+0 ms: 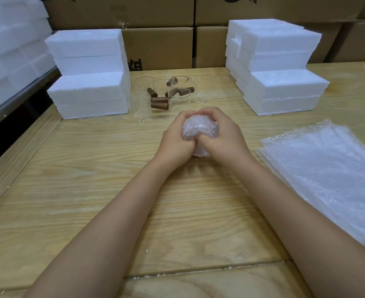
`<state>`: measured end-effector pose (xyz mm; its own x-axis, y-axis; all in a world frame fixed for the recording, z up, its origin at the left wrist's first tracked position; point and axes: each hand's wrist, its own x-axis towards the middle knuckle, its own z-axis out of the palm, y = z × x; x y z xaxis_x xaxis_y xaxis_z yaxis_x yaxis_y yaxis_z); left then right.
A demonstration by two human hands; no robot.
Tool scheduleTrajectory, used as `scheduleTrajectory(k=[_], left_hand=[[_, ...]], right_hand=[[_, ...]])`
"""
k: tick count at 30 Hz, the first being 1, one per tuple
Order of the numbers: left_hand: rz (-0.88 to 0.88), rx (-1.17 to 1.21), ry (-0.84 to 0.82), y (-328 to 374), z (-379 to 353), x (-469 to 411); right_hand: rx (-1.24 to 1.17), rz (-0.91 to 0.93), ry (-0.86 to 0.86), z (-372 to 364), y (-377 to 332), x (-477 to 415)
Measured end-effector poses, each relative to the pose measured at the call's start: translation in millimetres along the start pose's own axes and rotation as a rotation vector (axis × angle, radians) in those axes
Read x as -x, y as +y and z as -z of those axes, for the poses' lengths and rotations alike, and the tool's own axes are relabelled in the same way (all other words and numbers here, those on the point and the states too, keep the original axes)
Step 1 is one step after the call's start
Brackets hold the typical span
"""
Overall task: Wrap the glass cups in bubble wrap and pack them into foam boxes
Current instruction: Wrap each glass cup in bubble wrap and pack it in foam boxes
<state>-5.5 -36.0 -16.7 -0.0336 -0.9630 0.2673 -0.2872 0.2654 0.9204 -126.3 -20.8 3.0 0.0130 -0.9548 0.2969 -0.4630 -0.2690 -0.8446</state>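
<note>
Bubble-wrapped cup (198, 129), white, crumpled, rounded

Black print on cardboard box (158, 48), low edge, partly hidden, illegible. No other txt.

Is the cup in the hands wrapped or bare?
Wrapped: bubble wrap covers the cup; left hand and right hand grip it.

I see white foam boxes (87, 91) at ten o'clock, brown cylinders (160, 106) at twelve, a pale streaky-grained table (91, 168), and clear dimpled bubble wrap (327, 179) at three.
</note>
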Motion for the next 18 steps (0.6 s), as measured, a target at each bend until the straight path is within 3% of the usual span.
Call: scheduleTrajectory(k=[2, 6, 10, 14, 18], left_hand=[[0.0, -0.008, 0.041, -2, 1, -1], [0.017, 0.036, 0.016, 1, -4, 2], [-0.087, 0.134, -0.198, 0, 5, 9], [-0.398, -0.319, -0.339, -7, 14, 9], [-0.523, -0.377, -0.139, -5, 11, 8]], right_hand=[[0.105, 0.051, -0.032, -3, 1, 0], [0.183, 0.039, 0.065, -4, 0, 2], [0.107, -0.056, 0.151, 3, 1, 0], [-0.001, -0.156, 0.142, 15, 5, -6], [-0.124, -0.163, 0.066, 18, 6, -6]])
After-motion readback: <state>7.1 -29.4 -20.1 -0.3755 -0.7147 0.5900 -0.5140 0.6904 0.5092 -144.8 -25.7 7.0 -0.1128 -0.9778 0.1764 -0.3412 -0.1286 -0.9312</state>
